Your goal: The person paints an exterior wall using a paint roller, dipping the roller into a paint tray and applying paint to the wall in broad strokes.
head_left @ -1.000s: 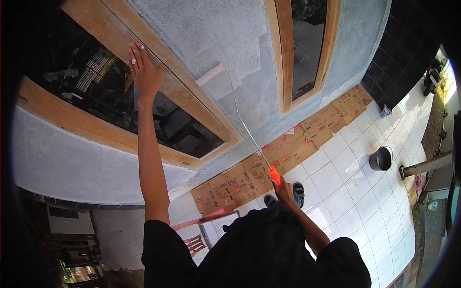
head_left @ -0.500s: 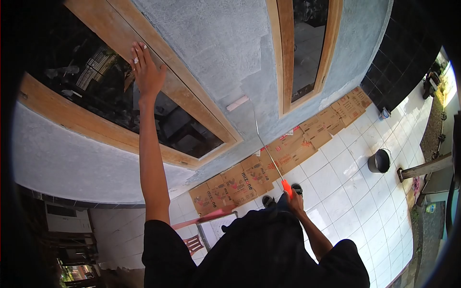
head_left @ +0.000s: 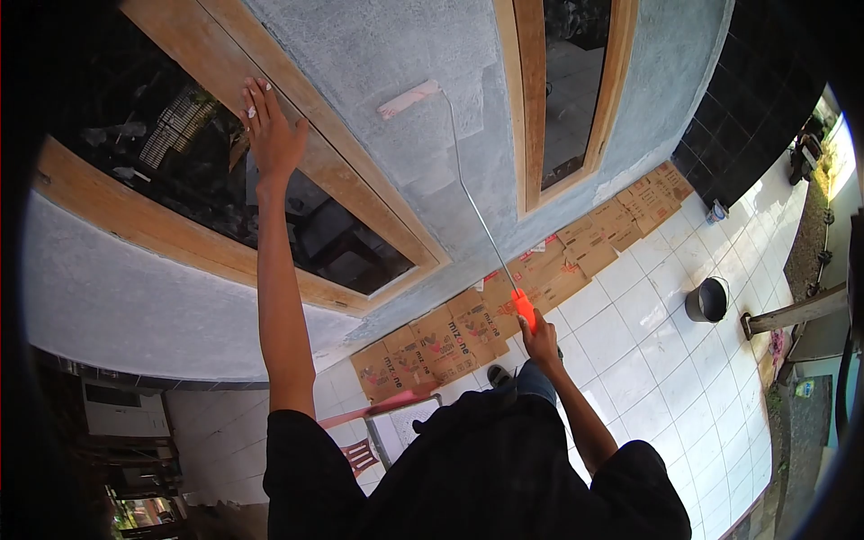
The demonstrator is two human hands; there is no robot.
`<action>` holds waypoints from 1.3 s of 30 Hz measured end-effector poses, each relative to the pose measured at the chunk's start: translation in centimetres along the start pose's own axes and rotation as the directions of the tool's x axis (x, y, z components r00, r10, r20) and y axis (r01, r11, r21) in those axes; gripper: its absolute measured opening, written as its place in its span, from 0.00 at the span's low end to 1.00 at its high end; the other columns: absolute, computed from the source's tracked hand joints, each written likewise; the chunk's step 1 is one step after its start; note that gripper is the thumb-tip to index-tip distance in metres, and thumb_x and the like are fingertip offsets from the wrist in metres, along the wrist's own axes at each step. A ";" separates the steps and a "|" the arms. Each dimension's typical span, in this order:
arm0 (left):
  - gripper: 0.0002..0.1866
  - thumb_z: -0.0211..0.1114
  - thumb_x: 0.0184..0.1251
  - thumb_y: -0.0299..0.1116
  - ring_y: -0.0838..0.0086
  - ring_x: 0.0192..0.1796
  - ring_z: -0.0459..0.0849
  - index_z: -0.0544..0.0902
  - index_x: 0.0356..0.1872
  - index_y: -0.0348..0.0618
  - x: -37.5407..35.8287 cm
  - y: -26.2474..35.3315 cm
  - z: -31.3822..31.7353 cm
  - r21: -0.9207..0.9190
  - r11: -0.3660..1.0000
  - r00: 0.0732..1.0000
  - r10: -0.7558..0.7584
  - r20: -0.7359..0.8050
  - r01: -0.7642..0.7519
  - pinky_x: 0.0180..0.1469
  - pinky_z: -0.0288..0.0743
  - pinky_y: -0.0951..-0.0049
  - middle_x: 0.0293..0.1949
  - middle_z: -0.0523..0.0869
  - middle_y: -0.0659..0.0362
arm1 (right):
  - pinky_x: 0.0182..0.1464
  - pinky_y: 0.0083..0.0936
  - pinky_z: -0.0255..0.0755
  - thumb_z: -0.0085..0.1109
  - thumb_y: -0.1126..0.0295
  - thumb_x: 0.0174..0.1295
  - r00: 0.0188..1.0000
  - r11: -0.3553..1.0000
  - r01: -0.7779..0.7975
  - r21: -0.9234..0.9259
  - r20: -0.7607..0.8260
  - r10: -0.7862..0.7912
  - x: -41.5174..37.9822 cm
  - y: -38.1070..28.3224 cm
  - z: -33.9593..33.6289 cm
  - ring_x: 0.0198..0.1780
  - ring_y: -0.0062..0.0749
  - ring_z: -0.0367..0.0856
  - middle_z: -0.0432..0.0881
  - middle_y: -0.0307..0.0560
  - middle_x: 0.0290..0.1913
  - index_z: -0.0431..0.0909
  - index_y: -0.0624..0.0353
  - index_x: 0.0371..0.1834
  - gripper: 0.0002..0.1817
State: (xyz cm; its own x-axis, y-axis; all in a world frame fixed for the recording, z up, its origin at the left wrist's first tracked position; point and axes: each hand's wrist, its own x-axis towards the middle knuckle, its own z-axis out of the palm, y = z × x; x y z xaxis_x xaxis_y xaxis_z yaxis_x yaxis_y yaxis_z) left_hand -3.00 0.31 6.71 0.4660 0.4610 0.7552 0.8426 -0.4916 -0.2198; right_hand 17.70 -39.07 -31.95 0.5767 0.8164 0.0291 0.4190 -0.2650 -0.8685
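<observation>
My left hand (head_left: pixel 274 139) lies with fingers spread on the wooden window frame (head_left: pixel 337 171) at the upper left, white specks on its fingers. Lower down, my right hand (head_left: pixel 540 340) is closed round the orange handle (head_left: pixel 523 309) of a paint roller. A long bent metal rod runs up from the handle to the pale roller head (head_left: pixel 409 99), which is at the grey wall (head_left: pixel 396 45) between the two windows. Slightly darker patches show on the wall beside and below the roller head.
Flattened cardboard (head_left: pixel 450 346) lines the foot of the wall on white floor tiles (head_left: pixel 630 315). A dark bucket (head_left: pixel 707 301) stands at the right, with a small can (head_left: pixel 716 213) behind it. A narrow window (head_left: pixel 571 99) is at the upper right. A framed tray (head_left: pixel 403 425) is near my body.
The roller head has moved up the wall and to the left. My right hand has risen slightly with the handle. My left hand stays on the window frame.
</observation>
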 end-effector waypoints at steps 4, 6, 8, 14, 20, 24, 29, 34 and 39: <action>0.47 0.62 0.60 0.41 0.58 0.76 0.36 0.42 0.73 0.39 -0.1 0.0 -0.1 0.009 1.000 1.000 -0.005 0.009 0.005 0.74 0.36 0.55 0.74 0.38 0.48 | 0.30 0.50 0.71 0.54 0.52 0.63 0.970 0.973 -0.175 -0.149 0.142 0.196 -3.2 3.8 -1.7 0.29 0.63 0.79 0.79 0.67 0.26 0.74 0.62 0.45 0.22; 0.47 0.62 0.61 0.41 0.58 0.76 0.35 0.42 0.73 0.39 -0.3 0.0 0.0 0.020 1.000 1.000 -0.005 0.017 0.005 0.74 0.36 0.55 0.74 0.38 0.48 | 0.30 0.51 0.71 0.53 0.51 0.64 0.955 0.953 -0.212 -0.215 0.161 0.248 -5.1 6.0 -1.9 0.29 0.63 0.79 0.79 0.67 0.26 0.75 0.62 0.44 0.22; 0.47 0.62 0.61 0.41 0.58 0.76 0.35 0.41 0.73 0.39 -0.2 0.2 0.0 0.017 1.000 1.000 -0.018 0.016 0.017 0.74 0.36 0.55 0.74 0.38 0.49 | 0.31 0.51 0.70 0.51 0.48 0.64 0.960 0.947 -0.207 -0.247 0.137 0.246 -6.1 7.4 -2.2 0.31 0.62 0.79 0.79 0.66 0.27 0.74 0.62 0.42 0.23; 0.48 0.63 0.60 0.41 0.58 0.76 0.35 0.40 0.73 0.39 -0.2 0.3 0.0 -0.010 1.000 1.000 -0.023 0.017 0.023 0.74 0.35 0.55 0.74 0.37 0.49 | 0.33 0.48 0.70 0.50 0.47 0.65 0.942 0.933 -0.281 -0.224 0.124 0.313 -6.9 8.8 -2.5 0.33 0.59 0.79 0.79 0.65 0.30 0.75 0.62 0.39 0.25; 0.48 0.64 0.60 0.41 0.58 0.76 0.36 0.40 0.73 0.39 -0.3 0.4 0.0 0.014 1.000 1.000 -0.024 0.015 0.023 0.74 0.36 0.55 0.74 0.38 0.49 | 0.28 0.45 0.67 0.50 0.48 0.65 0.961 0.971 -0.228 -0.073 0.145 0.236 -3.4 4.8 -3.9 0.27 0.60 0.78 0.76 0.66 0.22 0.75 0.63 0.37 0.24; 0.48 0.63 0.60 0.41 0.58 0.76 0.36 0.40 0.73 0.40 -0.8 0.6 0.3 0.019 0.999 0.999 -0.030 0.021 0.030 0.74 0.37 0.54 0.74 0.38 0.50 | 0.28 0.46 0.67 0.51 0.50 0.65 0.987 0.990 -0.126 -0.062 0.092 0.132 1.2 0.1 -5.3 0.27 0.62 0.78 0.76 0.67 0.21 0.74 0.64 0.40 0.24; 0.48 0.63 0.60 0.39 0.60 0.76 0.37 0.40 0.73 0.41 -2.2 1.1 0.8 0.019 0.999 0.998 -0.050 0.045 0.049 0.74 0.40 0.54 0.75 0.38 0.51 | 0.26 0.41 0.66 0.50 0.52 0.66 0.998 0.998 -0.048 -0.044 0.032 0.049 2.0 0.5 -5.2 0.21 0.57 0.75 0.74 0.65 0.19 0.75 0.66 0.42 0.23; 0.48 0.63 0.60 0.38 0.61 0.76 0.38 0.40 0.73 0.42 -3.0 1.8 0.9 0.003 0.996 0.993 -0.088 0.081 0.088 0.74 0.40 0.54 0.75 0.38 0.52 | 0.27 0.41 0.68 0.51 0.52 0.66 0.979 0.982 -0.148 -0.121 0.120 0.162 -1.7 6.6 -5.7 0.25 0.56 0.79 0.76 0.64 0.21 0.76 0.65 0.39 0.22; 0.48 0.64 0.59 0.36 0.60 0.76 0.37 0.40 0.73 0.41 -3.5 2.5 1.5 -0.001 0.994 0.990 -0.113 0.084 0.114 0.74 0.40 0.54 0.75 0.38 0.51 | 0.31 0.47 0.70 0.47 0.45 0.65 0.953 0.956 -0.230 -0.185 0.157 0.260 -3.5 9.8 -6.0 0.30 0.62 0.79 0.79 0.66 0.25 0.74 0.63 0.36 0.27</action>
State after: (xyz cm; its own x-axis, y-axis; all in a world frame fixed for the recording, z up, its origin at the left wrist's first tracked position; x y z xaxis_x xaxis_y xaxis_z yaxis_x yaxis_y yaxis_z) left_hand -2.11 -1.50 2.58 0.3886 0.5739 0.7209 0.8898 -0.4370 -0.1317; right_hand 23.98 -47.55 -37.62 0.5483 0.7896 -0.2755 0.3970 -0.5357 -0.7452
